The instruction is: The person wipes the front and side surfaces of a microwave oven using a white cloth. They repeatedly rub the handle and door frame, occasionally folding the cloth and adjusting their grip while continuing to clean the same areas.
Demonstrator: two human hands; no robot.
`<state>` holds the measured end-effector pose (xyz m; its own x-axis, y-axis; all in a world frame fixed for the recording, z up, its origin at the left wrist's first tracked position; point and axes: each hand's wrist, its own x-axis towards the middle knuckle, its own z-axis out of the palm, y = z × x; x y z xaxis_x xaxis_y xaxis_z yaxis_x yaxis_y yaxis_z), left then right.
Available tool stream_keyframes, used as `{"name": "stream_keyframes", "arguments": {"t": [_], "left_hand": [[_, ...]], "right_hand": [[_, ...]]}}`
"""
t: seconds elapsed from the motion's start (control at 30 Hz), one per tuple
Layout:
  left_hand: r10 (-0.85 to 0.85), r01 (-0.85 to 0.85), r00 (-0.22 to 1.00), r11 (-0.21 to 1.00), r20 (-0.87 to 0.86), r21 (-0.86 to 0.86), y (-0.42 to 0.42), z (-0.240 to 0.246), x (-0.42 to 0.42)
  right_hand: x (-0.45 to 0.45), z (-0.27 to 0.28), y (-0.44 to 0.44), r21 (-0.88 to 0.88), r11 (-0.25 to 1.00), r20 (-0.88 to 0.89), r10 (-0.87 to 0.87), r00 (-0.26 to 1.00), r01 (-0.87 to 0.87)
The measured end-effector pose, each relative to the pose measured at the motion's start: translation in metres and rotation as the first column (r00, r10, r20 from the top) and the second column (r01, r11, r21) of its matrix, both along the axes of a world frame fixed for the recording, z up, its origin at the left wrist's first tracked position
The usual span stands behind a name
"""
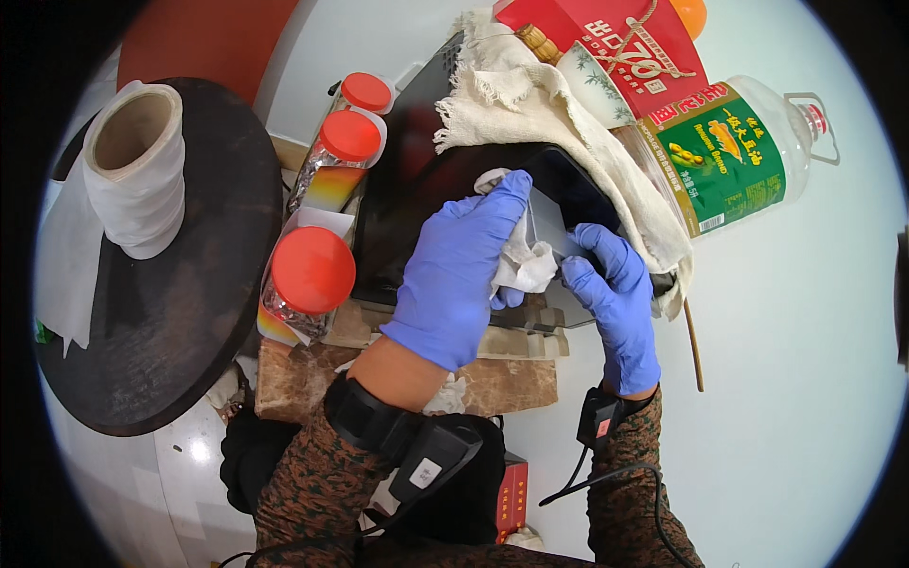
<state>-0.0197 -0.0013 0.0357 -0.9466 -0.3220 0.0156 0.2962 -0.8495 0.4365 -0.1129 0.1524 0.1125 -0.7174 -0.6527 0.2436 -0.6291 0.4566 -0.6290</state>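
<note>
My left hand (pixel 458 277), in a blue glove, is closed on a crumpled white tissue (pixel 529 266), its fingers pressed to the near side of a flat pale translucent piece (pixel 550 224). The fingertips of my right hand (pixel 614 284), also gloved in blue, grip the right edge of that piece. Beneath and beyond both hands is a dark glossy panel (pixel 412 184). A frayed cream cloth (pixel 554 121) is draped over the panel's far right side.
Red-lidded clear jars (pixel 313 270) line the panel's left side. A white roll (pixel 138 192) stands on a dark round tabletop (pixel 213 284). To the right are a large plastic oil bottle (pixel 753 156), a leaf-patterned bowl (pixel 596 82) and a red bag (pixel 667 57). A brown marbled slab (pixel 305 383) is nearer me.
</note>
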Motion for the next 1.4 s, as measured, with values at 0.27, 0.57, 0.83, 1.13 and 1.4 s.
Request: {"name": "stream_keyframes", "arguments": {"t": [0.27,0.57,0.83,1.13,1.4], "left_hand": [[-0.056,0.124,0.963,0.96,-0.262,0.25,0.011,-0.011,0.016],[-0.041,0.072,0.978,0.986,-0.203,0.151,0.01,-0.015,0.005],[0.138,-0.128,0.976,0.99,-0.171,0.066,0.007,-0.013,0.003],[0.217,-0.209,0.972,0.973,0.093,-0.096,0.017,-0.005,0.038],[-0.256,0.222,0.95,0.957,-0.178,-0.187,0.01,-0.011,0.053]], "right_hand": [[-0.001,-0.003,-0.001,-0.033,0.999,-0.055,0.031,0.998,-0.032],[-0.004,-0.005,0.002,0.042,0.995,-0.263,0.097,0.96,-0.089],[-0.001,-0.003,0.001,0.024,0.993,-0.281,0.121,0.952,-0.119],[0.012,-0.003,0.0,-0.267,0.953,-0.22,0.083,0.972,-0.142],[0.062,-0.022,-0.002,0.079,0.95,-0.598,0.288,0.748,-0.303]]}}
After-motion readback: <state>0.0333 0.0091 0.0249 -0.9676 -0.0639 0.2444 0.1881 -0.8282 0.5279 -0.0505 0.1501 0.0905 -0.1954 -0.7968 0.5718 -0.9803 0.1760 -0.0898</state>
